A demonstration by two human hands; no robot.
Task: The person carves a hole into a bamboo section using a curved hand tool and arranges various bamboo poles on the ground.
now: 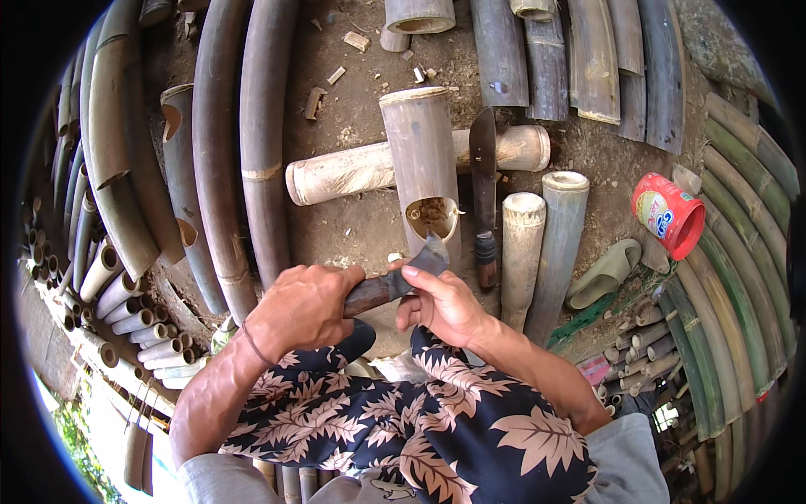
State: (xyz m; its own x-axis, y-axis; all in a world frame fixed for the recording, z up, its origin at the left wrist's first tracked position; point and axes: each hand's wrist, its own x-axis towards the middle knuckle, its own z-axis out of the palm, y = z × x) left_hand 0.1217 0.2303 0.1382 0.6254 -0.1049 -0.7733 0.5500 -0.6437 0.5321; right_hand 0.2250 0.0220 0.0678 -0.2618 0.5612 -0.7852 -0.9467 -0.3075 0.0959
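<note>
My left hand (306,309) is closed round the dark wooden handle (369,296) of a short, broad-bladed knife. The grey blade (434,254) points away and to the right. My right hand (449,307) pinches the knife where blade and handle meet, thumb on top and fingers curled beneath. Just beyond the blade tip, a bamboo section (418,143) with a hole cut in its near end rests across a pale pole (340,178). Pale shavings show inside the hole. To its right lies a machete (483,160) with a dark blade, its handle toward me.
Two short bamboo pieces (523,252) (560,239) stand right of the machete. Farther right are a green sandal (606,273) and a red tin (672,217). Long bamboo poles (222,151) line the left, with stacked tubes (155,332) beyond. Split bamboo (596,67) lies at the back right.
</note>
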